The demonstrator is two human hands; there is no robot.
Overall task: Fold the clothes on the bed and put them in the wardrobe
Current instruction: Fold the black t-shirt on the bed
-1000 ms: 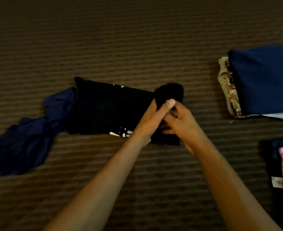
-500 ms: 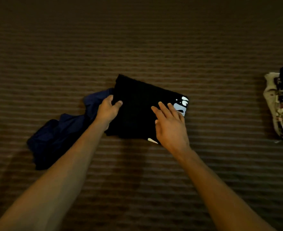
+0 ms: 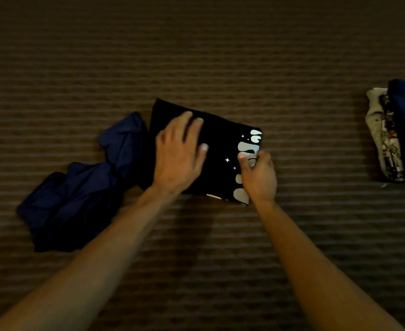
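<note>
We have the black printed T-shirt (image 3: 211, 149) folded into a compact rectangle at the centre of the brown striped bed (image 3: 220, 56); our left hand (image 3: 177, 154) lies flat and spread on it, pressing; our right hand (image 3: 258, 177) pinches its edge at 3 o'clock, thumb on the pale print; the fold looks nearly finished, so next we likely need to lift it level without letting it spring open; a crumpled navy garment (image 3: 77, 187) waits at 9 o'clock, touching it; a folded stack (image 3: 394, 132) sits well apart at 3 o'clock; no container or wardrobe shows.
</note>
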